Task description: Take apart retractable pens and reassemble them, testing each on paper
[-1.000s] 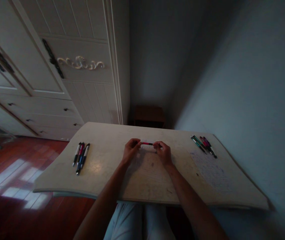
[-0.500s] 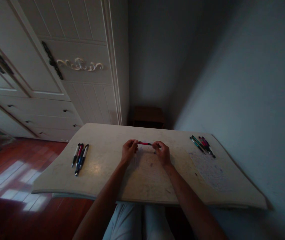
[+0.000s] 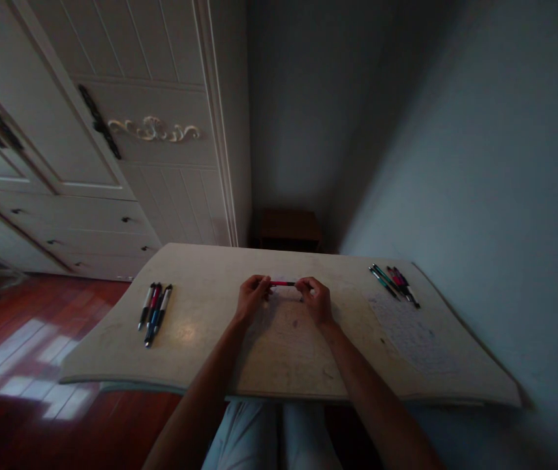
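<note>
Ideally, a light, even pinch steadies the red pen (image 3: 283,283) just below frame centre: fingers of the left hand (image 3: 252,296) grip one end, those of the right hand (image 3: 316,299) the other, over the desk (image 3: 200,269).

No words, numbers or brands can be read, neither on the pink pen (image 3: 282,284) nor elsewhere. Rows of bluish marks (image 3: 413,333) resembling handwriting lie at the table's (image 3: 205,267) right, too faint to decipher; whether on paper is unclear.
</note>
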`<state>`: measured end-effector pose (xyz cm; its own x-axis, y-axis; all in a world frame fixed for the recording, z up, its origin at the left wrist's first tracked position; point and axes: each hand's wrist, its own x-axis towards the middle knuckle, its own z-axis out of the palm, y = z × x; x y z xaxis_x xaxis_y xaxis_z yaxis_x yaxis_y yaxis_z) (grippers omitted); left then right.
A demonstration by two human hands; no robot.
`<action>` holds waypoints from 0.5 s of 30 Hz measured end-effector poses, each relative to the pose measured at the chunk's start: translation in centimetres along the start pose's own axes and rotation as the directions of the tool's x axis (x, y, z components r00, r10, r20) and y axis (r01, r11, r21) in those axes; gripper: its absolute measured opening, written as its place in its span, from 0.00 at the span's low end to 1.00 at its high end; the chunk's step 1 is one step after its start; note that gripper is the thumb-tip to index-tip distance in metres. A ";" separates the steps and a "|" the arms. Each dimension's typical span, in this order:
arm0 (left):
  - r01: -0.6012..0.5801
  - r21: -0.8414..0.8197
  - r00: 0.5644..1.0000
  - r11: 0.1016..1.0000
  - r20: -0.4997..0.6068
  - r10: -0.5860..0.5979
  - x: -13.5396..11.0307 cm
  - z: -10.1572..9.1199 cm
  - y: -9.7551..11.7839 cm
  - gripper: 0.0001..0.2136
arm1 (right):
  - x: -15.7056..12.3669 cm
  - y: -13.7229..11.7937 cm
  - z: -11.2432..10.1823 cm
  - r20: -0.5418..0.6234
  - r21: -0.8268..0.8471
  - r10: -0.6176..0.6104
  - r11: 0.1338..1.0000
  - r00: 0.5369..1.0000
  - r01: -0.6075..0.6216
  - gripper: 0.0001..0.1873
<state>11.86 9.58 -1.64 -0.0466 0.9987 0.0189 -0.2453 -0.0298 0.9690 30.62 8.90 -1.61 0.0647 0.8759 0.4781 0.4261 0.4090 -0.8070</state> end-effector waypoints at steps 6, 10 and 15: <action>-0.116 -0.146 0.993 0.982 -0.040 0.112 0.0 0.1 0.5 0.27 | 0.1 0.2 0.0 -0.030 0.005 0.033 0.999 0.999 -0.033 0.15; -0.056 -0.118 0.993 0.991 -0.110 0.043 0.2 0.1 0.5 0.26 | 0.3 0.3 0.1 -0.061 0.008 0.031 0.999 0.998 -0.031 0.16; -0.015 0.022 0.998 1.000 -0.063 0.017 0.4 -0.1 0.0 0.22 | 0.2 -0.2 0.3 -0.026 0.000 0.001 1.000 1.000 -0.001 0.15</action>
<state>11.74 9.96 -1.68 -0.1116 0.9936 0.0196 -0.2228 -0.0443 0.9739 30.27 9.08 -1.51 0.0886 0.8696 0.4858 0.4257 0.4078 -0.8077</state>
